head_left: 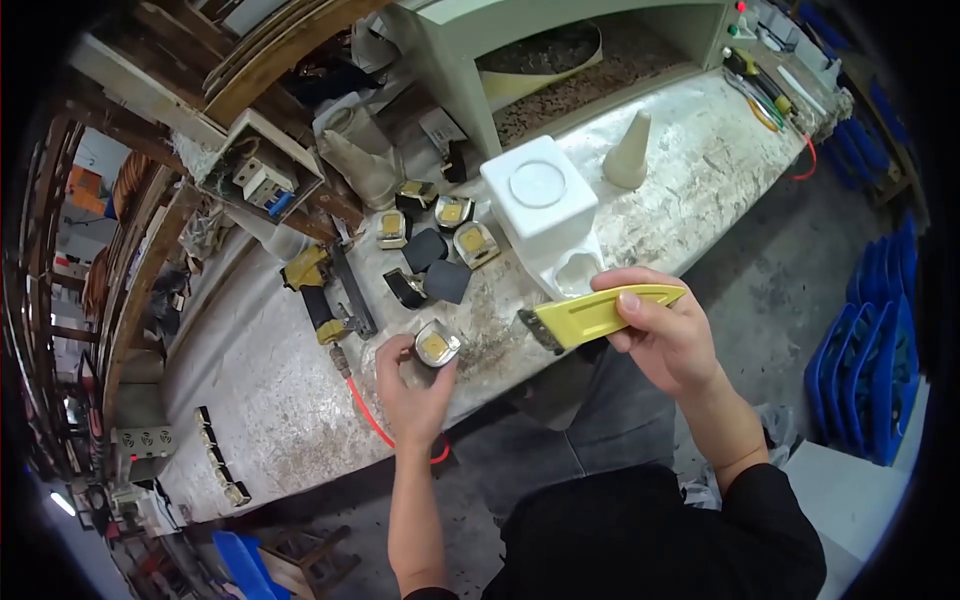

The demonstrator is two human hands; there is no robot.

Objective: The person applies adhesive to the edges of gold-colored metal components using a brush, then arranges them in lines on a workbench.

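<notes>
Left hand (412, 398): thumb and fingers closed around a small rounded block with a shiny rim and a yellowish centre (437, 344), held above the bench near its front edge. Right hand (668, 338): clamped on the flat, tapered yellow handle of a dark-bristled brush (600, 315), bristle end toward the block. The hands are apart, and block and brush do not touch.

Behind the block lie similar shiny-rimmed pieces (475, 243) and smooth, dark rounded pads (447, 282). A glossy white square-topped container with an open cup at its front (540, 200) stands beside an upright, matte beige cone (628, 150).

Surface: a worn, stained, silvery workbench (280, 440), bearing a yellow-and-black tool (325, 290) with a red hose (365, 410). A pale green housing with an arched opening (450, 60) stands at the back; blue curved panels (865, 350) are beyond the bench, at right.

Margins: the bench's front edge slants past both hands; bare surface extends left of the hose and right of the cone.
</notes>
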